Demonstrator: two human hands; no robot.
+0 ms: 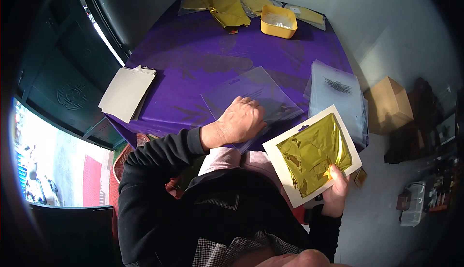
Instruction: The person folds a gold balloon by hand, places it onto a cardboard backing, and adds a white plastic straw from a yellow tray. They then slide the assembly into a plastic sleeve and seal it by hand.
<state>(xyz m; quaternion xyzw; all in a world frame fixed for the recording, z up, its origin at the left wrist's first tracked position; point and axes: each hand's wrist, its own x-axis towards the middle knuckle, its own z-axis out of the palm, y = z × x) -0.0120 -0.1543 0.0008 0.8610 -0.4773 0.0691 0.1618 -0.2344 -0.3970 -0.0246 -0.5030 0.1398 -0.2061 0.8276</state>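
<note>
My right hand point(337, 190) grips the lower right edge of a white card point(275, 149) with a shiny gold foil packet point(311, 153) lying on its face. The thumb lies on the front and the other fingers are behind the card. A small orange piece point(328, 172) shows by the thumb. My left hand point(241, 121) is closed over a clear plastic bag point(261, 86) on the table's near side. Its fingertips are curled under, so the exact grip on the bag is hidden. Dark print shows faintly through the bag.
On the purple-covered table point(183, 49) lie a stack of pale cards point(126, 94) at left and a pile of clear bags point(333, 95) at right. A yellow tub point(279, 23) and gold packets point(229, 13) sit at the back. A cardboard box point(390, 106) stands right of the table.
</note>
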